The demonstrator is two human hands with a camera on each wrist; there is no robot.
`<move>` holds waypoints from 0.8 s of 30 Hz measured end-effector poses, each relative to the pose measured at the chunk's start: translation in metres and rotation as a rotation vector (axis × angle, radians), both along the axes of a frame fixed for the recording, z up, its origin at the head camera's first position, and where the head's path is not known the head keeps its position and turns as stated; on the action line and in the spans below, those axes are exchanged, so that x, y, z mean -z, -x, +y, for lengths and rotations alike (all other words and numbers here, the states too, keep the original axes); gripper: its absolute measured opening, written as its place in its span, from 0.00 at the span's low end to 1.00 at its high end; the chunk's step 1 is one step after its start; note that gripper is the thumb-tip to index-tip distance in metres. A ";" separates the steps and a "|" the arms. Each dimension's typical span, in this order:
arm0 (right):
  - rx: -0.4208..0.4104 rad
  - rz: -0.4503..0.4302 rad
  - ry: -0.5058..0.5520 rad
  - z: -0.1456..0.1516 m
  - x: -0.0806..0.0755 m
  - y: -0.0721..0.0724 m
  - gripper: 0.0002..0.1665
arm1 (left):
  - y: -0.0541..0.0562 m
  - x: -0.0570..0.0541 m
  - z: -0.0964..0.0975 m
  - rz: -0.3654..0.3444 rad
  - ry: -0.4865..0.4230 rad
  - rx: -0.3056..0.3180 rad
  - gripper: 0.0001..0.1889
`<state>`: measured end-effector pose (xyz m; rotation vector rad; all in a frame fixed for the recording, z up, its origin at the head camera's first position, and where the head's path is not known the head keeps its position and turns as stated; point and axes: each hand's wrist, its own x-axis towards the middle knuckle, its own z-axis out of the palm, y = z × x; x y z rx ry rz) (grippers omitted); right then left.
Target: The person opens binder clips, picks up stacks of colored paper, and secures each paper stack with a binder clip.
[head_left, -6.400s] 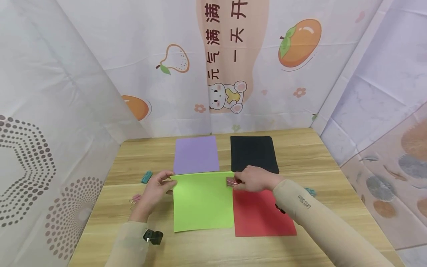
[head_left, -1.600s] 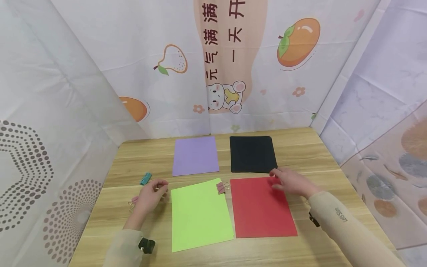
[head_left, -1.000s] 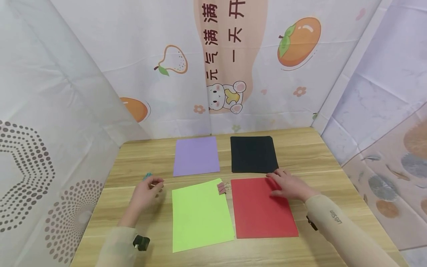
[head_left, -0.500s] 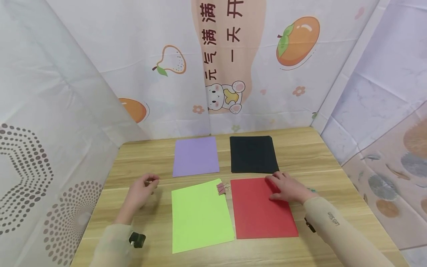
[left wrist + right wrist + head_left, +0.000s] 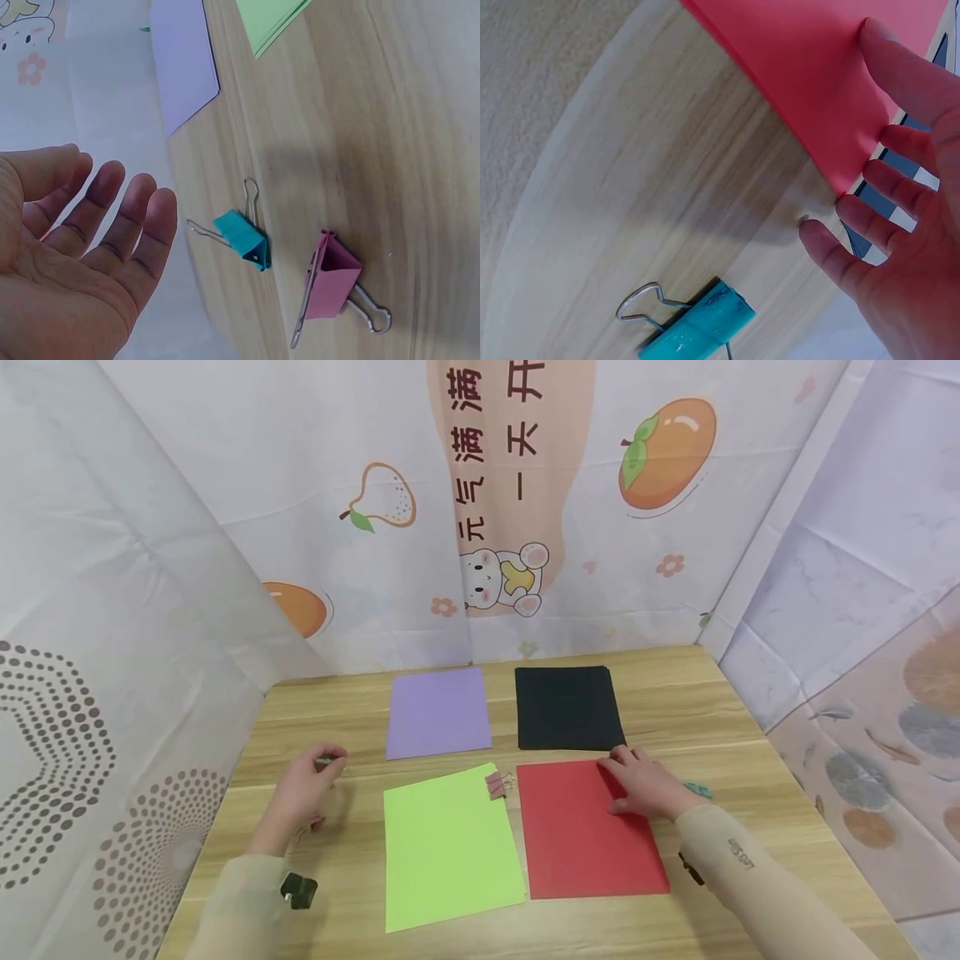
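Observation:
My left hand (image 5: 302,787) hovers over the table's left side, fingers loosely bent and nothing in them. Below it, apart from the fingers, lie a teal binder clip (image 5: 241,236) and a pink binder clip (image 5: 334,289). My right hand (image 5: 647,787) is at the far right corner of the red paper stack (image 5: 585,847), fingers spread and relaxed, thumb over the sheet; firm contact is hard to tell. Beside the red stack lies a slightly turned lime green paper stack (image 5: 450,856), with another pink binder clip (image 5: 496,785) on its far right corner.
Behind these lie a purple paper stack (image 5: 438,714) and a black paper stack (image 5: 567,708). Another teal binder clip (image 5: 701,326) rests on the table right of the red paper. A printed curtain (image 5: 375,635) hangs along the table's far edge.
Earlier my right hand held the pink binder clip at the green paper's corner; it has let go and moved right to the red paper. My left hand released the green paper and moved left.

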<state>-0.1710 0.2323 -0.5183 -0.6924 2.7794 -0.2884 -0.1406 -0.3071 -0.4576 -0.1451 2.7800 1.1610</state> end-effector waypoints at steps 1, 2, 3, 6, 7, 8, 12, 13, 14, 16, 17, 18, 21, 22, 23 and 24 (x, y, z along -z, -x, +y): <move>0.005 -0.007 -0.001 0.000 0.000 0.000 0.44 | 0.001 0.000 -0.001 0.015 0.010 0.006 0.16; 0.010 -0.013 -0.002 -0.001 0.000 0.000 0.44 | 0.001 -0.001 -0.002 0.024 0.016 0.014 0.16; 0.014 -0.017 -0.003 -0.001 0.000 0.000 0.44 | 0.002 -0.001 -0.003 0.037 0.024 0.021 0.16; 0.021 -0.026 0.000 -0.003 -0.002 -0.001 0.45 | 0.004 -0.002 -0.005 0.049 0.018 0.024 0.16; 0.024 -0.029 0.002 -0.004 -0.003 -0.001 0.45 | 0.004 -0.002 -0.006 0.055 0.017 0.026 0.16; 0.026 -0.031 0.003 -0.004 -0.003 -0.001 0.45 | 0.005 -0.002 -0.007 0.056 0.023 0.026 0.16; 0.038 -0.037 0.006 -0.006 -0.004 -0.002 0.46 | 0.007 0.000 -0.011 0.052 0.046 0.020 0.17; 0.044 -0.038 0.005 -0.006 -0.003 -0.002 0.46 | 0.008 0.000 -0.012 0.045 0.046 0.019 0.17; 0.045 -0.036 0.004 -0.007 -0.003 -0.003 0.46 | 0.008 0.001 -0.014 0.032 0.048 0.014 0.18; 0.047 -0.035 0.000 -0.007 -0.003 -0.003 0.45 | 0.009 0.001 -0.016 0.005 0.050 0.015 0.20; 0.047 -0.033 -0.001 -0.007 -0.002 -0.003 0.45 | 0.009 0.001 -0.018 -0.008 0.054 0.017 0.21; 0.048 -0.033 -0.001 -0.007 -0.002 -0.004 0.45 | 0.009 0.000 -0.019 -0.023 0.057 0.019 0.22; 0.051 -0.037 -0.003 -0.007 -0.002 -0.003 0.45 | 0.008 0.001 -0.024 -0.040 0.098 0.046 0.26; 0.050 -0.038 -0.003 -0.007 -0.002 -0.003 0.45 | 0.008 0.001 -0.026 -0.046 0.111 0.050 0.27; 0.051 -0.040 -0.003 -0.008 -0.002 -0.003 0.45 | 0.008 0.001 -0.027 -0.049 0.123 0.054 0.26; 0.053 -0.041 -0.003 -0.008 -0.003 -0.003 0.45 | 0.008 0.001 -0.028 -0.055 0.130 0.058 0.26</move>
